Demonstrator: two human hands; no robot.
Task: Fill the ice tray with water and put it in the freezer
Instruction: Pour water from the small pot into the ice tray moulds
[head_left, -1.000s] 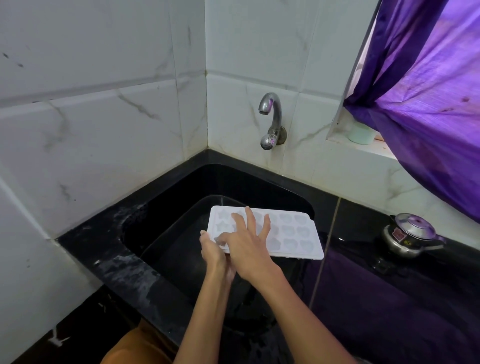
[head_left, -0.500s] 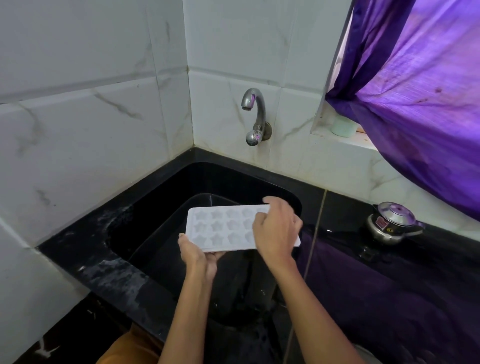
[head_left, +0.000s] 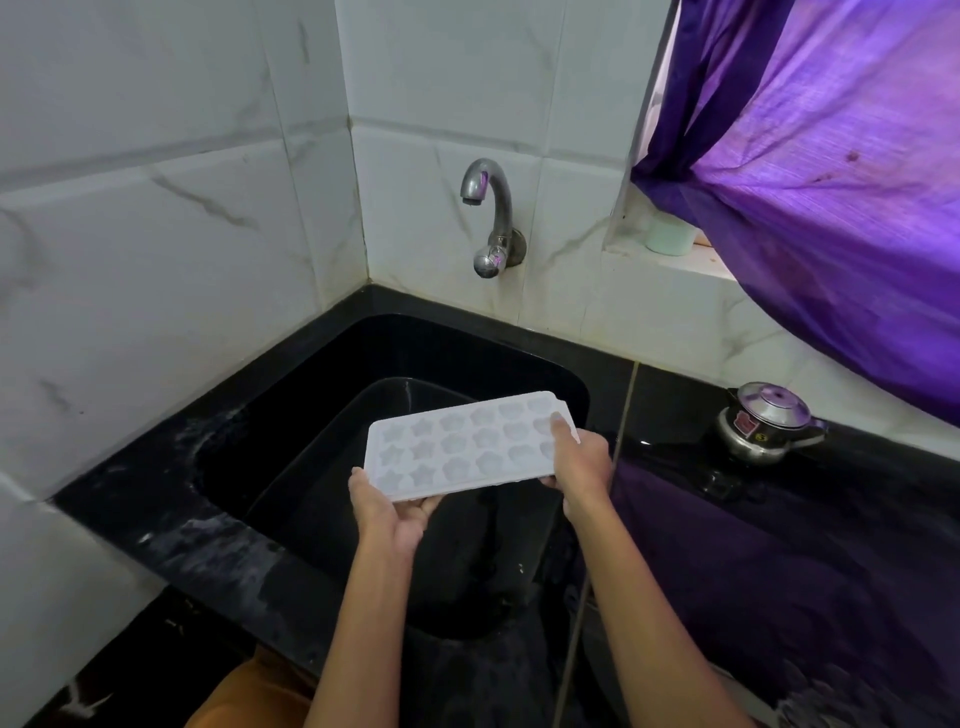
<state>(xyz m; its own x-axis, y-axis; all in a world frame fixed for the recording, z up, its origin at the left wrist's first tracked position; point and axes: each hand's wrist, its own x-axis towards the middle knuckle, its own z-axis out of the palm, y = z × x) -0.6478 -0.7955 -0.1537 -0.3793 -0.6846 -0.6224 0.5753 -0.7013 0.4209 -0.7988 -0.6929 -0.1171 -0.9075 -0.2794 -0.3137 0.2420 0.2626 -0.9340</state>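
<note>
A white ice tray (head_left: 457, 449) with star and shell shaped cells is held level over the black sink (head_left: 291, 415). My left hand (head_left: 392, 512) supports its near left corner from below. My right hand (head_left: 579, 460) grips its right end, thumb on top. The steel tap (head_left: 488, 208) juts from the tiled wall above and behind the tray; no water runs from it. I cannot tell whether the cells hold water.
A black counter (head_left: 171, 525) rims the sink, with tiled walls at left and back. A small steel kettle (head_left: 763, 428) stands on the counter at right. A purple curtain (head_left: 831, 182) hangs at upper right over a sill with a pale cup (head_left: 670, 236).
My right hand slid from the tray's middle to its right end and took hold there. The tray now sits level between both hands, slightly lower and nearer.
</note>
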